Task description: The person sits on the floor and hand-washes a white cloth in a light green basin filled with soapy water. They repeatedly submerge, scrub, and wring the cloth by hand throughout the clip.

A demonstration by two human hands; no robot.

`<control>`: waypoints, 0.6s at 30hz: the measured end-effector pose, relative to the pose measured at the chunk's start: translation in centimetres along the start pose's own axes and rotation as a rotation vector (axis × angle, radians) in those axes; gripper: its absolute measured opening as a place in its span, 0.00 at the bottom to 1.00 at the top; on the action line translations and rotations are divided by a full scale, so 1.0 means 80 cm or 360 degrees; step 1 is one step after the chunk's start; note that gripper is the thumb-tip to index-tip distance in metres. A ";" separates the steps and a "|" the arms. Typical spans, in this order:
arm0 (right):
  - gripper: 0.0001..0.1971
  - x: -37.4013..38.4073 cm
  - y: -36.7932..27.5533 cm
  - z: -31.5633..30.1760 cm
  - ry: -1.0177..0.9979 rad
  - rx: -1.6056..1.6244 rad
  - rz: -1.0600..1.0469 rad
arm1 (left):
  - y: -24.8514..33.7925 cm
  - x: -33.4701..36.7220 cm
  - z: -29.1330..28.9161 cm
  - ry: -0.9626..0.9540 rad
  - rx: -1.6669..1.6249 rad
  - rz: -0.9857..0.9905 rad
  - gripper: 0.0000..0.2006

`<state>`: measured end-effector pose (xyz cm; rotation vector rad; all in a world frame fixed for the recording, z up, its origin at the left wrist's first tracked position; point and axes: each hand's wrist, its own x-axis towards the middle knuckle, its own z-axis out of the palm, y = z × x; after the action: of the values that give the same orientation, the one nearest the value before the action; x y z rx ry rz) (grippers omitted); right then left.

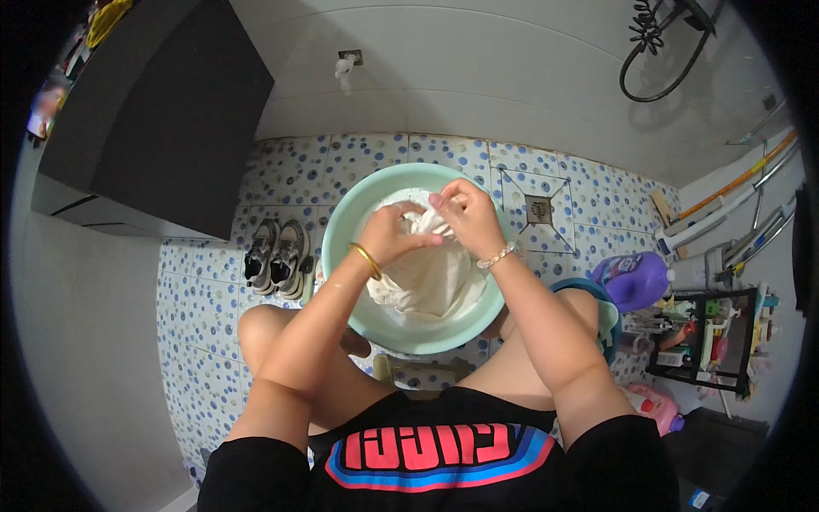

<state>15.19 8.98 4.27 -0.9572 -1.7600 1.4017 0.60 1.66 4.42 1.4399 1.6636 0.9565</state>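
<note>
A person sits with bent knees before a wide, round, pale mint-green basin (345, 300) on a floor of white tiles patterned with blue and grey dots (199, 311). A large, rumpled white cloth (431, 277) lies inside the basin, with one part gathered up between the two hands near the basin's far side.

The left hand (394, 232) is partly curled around the gathered part, its thumb stretched out toward the right and the cloth between thumb and fingers. The right hand (467, 215) is more tightly closed, its bent fingers and thumb pinching a fold of the same cloth just beside the left. A smooth gold-coloured bangle (366, 261) circles the left wrist, and a pale, beaded bracelet (497, 255) the right.

A pair of dark-and-beige shoes (275, 256) stands just left of the basin. To the right, beyond the basin's rim, a square metal floor drain (539, 210) is set into the tiles, and a big purple plastic bottle (633, 280) leans near a black-framed rack (701, 341) crowded with small containers.
</note>
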 end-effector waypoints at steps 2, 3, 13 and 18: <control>0.14 -0.002 0.003 -0.010 -0.0374 0.0231 0.0116 | -0.003 -0.002 -0.016 -0.0255 -0.0246 -0.0168 0.16; 0.14 -0.006 -0.001 -0.014 -0.0517 0.0314 0.0105 | -0.005 -0.005 -0.022 -0.0321 -0.0726 -0.0287 0.11; 0.31 -0.019 0.084 -0.017 -0.0810 -0.0911 0.0070 | -0.023 -0.028 -0.049 -0.0371 -0.2138 0.0035 0.11; 0.23 -0.003 0.107 -0.025 -0.0389 0.0244 0.0661 | -0.032 -0.019 -0.043 0.0169 -0.2532 -0.0261 0.20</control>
<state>18.16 11.04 -3.77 -1.1512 -1.6513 1.9587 -3.46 -0.36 3.79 0.1485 0.5530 1.6353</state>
